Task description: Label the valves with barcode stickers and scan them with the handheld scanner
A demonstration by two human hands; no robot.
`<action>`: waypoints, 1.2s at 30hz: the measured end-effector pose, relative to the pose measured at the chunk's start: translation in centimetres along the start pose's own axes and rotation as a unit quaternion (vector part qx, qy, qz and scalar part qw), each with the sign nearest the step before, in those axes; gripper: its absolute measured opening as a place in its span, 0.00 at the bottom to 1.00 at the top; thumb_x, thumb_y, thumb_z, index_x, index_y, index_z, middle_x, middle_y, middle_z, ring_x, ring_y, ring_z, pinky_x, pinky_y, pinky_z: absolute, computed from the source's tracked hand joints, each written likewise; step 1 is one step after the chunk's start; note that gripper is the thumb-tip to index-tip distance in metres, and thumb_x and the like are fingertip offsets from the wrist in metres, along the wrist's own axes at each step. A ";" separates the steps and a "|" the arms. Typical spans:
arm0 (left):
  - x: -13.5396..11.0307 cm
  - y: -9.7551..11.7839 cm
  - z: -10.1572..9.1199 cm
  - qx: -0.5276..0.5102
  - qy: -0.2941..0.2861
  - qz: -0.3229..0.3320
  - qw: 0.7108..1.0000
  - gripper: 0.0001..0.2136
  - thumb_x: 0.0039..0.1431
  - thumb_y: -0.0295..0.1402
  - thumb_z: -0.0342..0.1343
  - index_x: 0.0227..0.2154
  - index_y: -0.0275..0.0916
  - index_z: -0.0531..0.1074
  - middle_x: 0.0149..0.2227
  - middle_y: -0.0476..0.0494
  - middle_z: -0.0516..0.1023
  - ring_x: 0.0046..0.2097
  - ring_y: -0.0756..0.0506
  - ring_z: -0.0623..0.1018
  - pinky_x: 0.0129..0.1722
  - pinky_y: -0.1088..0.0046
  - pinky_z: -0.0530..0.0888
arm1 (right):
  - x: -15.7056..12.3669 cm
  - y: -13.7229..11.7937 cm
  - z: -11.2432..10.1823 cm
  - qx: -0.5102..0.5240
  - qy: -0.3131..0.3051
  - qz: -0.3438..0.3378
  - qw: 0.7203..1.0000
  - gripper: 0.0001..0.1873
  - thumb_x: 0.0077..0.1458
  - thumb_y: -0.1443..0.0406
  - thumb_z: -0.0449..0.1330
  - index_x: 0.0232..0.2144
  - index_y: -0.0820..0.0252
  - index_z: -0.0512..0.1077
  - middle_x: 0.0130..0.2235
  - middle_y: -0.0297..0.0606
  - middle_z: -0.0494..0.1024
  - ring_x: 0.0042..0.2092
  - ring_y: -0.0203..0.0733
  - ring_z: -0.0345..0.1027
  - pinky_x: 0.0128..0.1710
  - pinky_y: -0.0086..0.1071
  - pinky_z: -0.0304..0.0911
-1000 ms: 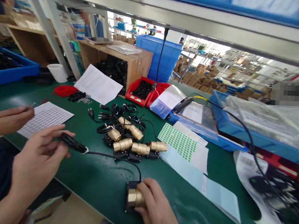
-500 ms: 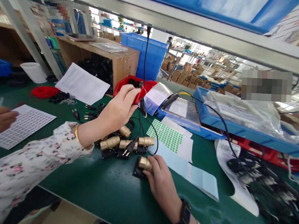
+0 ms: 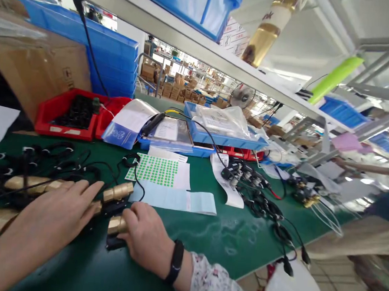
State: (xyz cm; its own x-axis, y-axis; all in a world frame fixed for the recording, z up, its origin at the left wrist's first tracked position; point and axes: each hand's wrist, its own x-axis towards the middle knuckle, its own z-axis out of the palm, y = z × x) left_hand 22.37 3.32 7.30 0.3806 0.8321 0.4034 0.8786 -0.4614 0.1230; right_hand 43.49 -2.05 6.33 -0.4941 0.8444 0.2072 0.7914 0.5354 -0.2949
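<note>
My right hand [image 3: 144, 236] is closed around a brass valve on a black base [image 3: 116, 228] at the front of the green table [image 3: 209, 233]. A black band sits on that wrist. My left hand [image 3: 52, 218] lies flat with its fingers stretched out over a group of brass valves [image 3: 118, 191] with black cables [image 3: 66, 167]. Its fingertips touch one of them. A cable loops from the valves toward a sheet of green dot stickers [image 3: 154, 169] and a pale blue sheet [image 3: 175, 199].
Red bins [image 3: 65, 128] with black parts stand at the back left beside a cardboard box [image 3: 38, 68]. A blue tray [image 3: 221, 140] with plastic bags is behind the stickers. A tangle of black cables [image 3: 260, 196] lies to the right. A metal shelf [image 3: 187, 36] runs overhead.
The view has swung right. My left hand came down from the raised cable and now rests flat on the valves. My right hand still grips its valve, now beside the group.
</note>
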 end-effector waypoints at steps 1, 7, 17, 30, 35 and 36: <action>0.0 0.1 -0.1 0.041 -0.017 0.023 0.999 0.17 0.59 0.38 0.41 0.42 0.40 0.71 0.31 0.41 0.73 0.34 0.35 0.73 0.32 0.56 0.70 | 0.0 -0.1 0.0 0.004 0.002 0.005 1.000 0.14 0.54 0.65 0.61 0.41 0.63 0.63 0.42 0.40 0.66 0.42 0.45 0.61 0.41 0.36 0.64; 0.7 0.4 -1.2 0.121 -0.119 -0.057 0.984 0.18 0.59 0.32 0.40 0.47 0.35 0.68 0.33 0.36 0.74 0.30 0.36 0.76 0.23 0.63 0.69 | -0.2 -0.1 0.3 0.057 0.016 0.014 0.998 0.17 0.51 0.69 0.63 0.43 0.62 0.63 0.43 0.40 0.66 0.44 0.46 0.61 0.43 0.38 0.64; 3.8 -1.3 -3.2 -0.019 -0.233 -0.043 0.971 0.06 0.55 0.32 0.53 0.35 0.41 0.72 0.39 0.45 0.74 0.38 0.42 0.76 0.36 0.69 0.71 | -0.2 0.3 1.6 0.044 0.047 -0.024 0.998 0.26 0.49 0.74 0.63 0.51 0.65 0.62 0.46 0.47 0.67 0.46 0.49 0.63 0.46 0.42 0.66; 5.2 -0.5 -2.4 0.072 -0.253 0.009 0.965 0.07 0.52 0.37 0.58 0.28 0.38 0.73 0.33 0.43 0.74 0.33 0.42 0.77 0.27 0.70 0.69 | -0.3 0.7 1.8 0.034 0.032 -0.030 0.998 0.23 0.53 0.72 0.60 0.51 0.64 0.61 0.46 0.48 0.66 0.45 0.51 0.63 0.44 0.46 0.67; 6.5 -0.5 -4.2 0.090 -0.202 0.027 0.975 0.06 0.58 0.29 0.50 0.33 0.37 0.72 0.34 0.40 0.75 0.37 0.40 0.76 0.32 0.68 0.69 | -0.5 0.9 2.2 0.026 0.051 -0.034 0.998 0.24 0.54 0.70 0.60 0.52 0.63 0.60 0.46 0.48 0.67 0.46 0.51 0.63 0.45 0.46 0.67; 6.8 -0.7 -4.3 0.096 -0.187 0.036 0.977 0.07 0.59 0.27 0.48 0.34 0.37 0.71 0.34 0.40 0.74 0.38 0.41 0.75 0.32 0.68 0.68 | -0.4 0.9 2.3 0.027 0.053 -0.036 0.998 0.24 0.54 0.70 0.59 0.52 0.63 0.60 0.46 0.48 0.67 0.46 0.50 0.63 0.44 0.46 0.68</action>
State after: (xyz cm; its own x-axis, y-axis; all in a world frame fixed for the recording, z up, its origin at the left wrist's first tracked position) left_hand 23.06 7.98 13.88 0.4911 0.8701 0.0411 0.8697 -0.4871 -0.0795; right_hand 43.59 -1.91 3.87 -0.5055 0.7992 0.3252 0.7339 0.5965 -0.3251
